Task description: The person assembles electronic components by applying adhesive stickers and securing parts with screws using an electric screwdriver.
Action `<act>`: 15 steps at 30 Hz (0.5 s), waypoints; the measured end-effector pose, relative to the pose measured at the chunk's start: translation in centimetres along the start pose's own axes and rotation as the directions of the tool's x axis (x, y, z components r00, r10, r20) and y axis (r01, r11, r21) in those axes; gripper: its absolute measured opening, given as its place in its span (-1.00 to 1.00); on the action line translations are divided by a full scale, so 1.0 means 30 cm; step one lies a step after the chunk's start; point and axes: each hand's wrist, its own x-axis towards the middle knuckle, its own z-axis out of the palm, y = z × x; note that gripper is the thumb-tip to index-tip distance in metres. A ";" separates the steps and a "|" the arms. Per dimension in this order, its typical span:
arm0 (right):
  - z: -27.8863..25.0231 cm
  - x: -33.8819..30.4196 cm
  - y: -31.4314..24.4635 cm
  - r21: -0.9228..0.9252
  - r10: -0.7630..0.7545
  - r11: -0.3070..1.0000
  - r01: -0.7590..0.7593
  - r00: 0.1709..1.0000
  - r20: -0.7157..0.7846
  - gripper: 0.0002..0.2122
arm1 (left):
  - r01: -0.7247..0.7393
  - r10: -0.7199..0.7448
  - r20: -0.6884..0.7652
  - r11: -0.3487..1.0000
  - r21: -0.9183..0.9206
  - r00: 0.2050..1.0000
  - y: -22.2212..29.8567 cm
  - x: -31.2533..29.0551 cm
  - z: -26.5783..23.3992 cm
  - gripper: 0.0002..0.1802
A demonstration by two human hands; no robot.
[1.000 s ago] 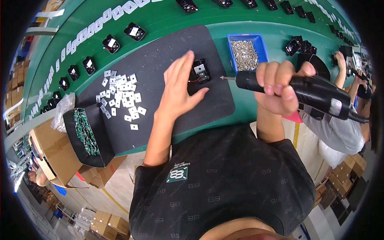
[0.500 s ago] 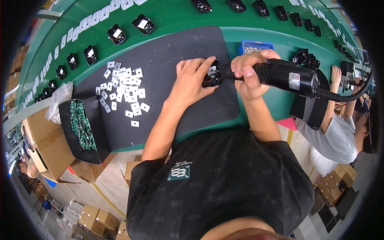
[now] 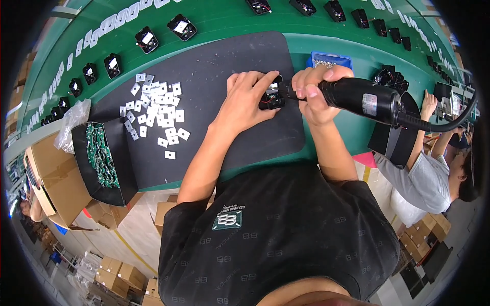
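Note:
My left hand (image 3: 247,101) is closed around a small black plastic housing (image 3: 273,100) and holds it against the dark grey mat (image 3: 204,71). Inside the housing some electronic parts show, partly covered by my fingers. A black electric screwdriver (image 3: 357,96) lies nearly level in the grip of my right hand (image 3: 317,94). Its tip end points left and meets the open side of the housing; the bit itself is too small to make out. Left of my left hand, many small white plates with a dark hole (image 3: 162,109) lie scattered on the mat.
Behind my right hand stands a blue tray (image 3: 332,59) of small metal parts. A black box (image 3: 108,176) of green circuit boards sits at the left. Several black housings (image 3: 181,27) line the green conveyor. A cable (image 3: 444,125) trails right, towards a co-worker's arm (image 3: 422,115).
The view has shifted slightly. My hands, the housing and the screwdriver keep nearly the same places relative to each other, and the housings on the conveyor have moved a little.

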 end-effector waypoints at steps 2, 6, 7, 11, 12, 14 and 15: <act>0.007 -0.002 0.002 0.018 0.009 1.000 -0.009 1.000 0.017 -0.67 | -0.002 0.002 -0.001 1.000 0.011 1.000 -0.001 0.000 -0.006 -0.20; 0.019 0.002 -0.001 -0.016 0.099 0.995 -0.099 0.994 0.041 -0.68 | 0.004 -0.004 -0.001 1.000 0.016 1.000 -0.005 0.002 -0.006 -0.21; 0.019 0.003 0.001 -0.020 0.101 0.995 -0.100 0.994 0.035 -0.68 | 0.000 0.000 -0.001 1.000 0.021 1.000 -0.004 0.004 -0.006 -0.21; 0.011 0.003 -0.005 -0.056 0.081 0.995 -0.082 0.997 -0.013 -0.64 | -0.018 0.018 -0.020 1.000 0.019 1.000 0.005 0.015 0.002 -0.20; 0.004 0.004 -0.005 -0.092 0.081 0.992 -0.084 0.996 -0.030 -0.62 | -0.021 0.021 -0.020 0.999 0.026 1.000 0.003 0.017 0.004 -0.20; 0.006 0.022 -0.038 -0.118 0.067 0.990 -0.073 0.996 -0.055 -0.52 | -0.023 0.023 0.006 0.999 0.024 1.000 -0.003 0.025 -0.005 -0.21; 0.013 0.042 -0.078 -0.058 0.051 0.997 -0.057 0.993 -0.105 -0.47 | -0.009 0.009 -0.011 0.998 0.055 1.000 -0.012 0.031 -0.006 -0.20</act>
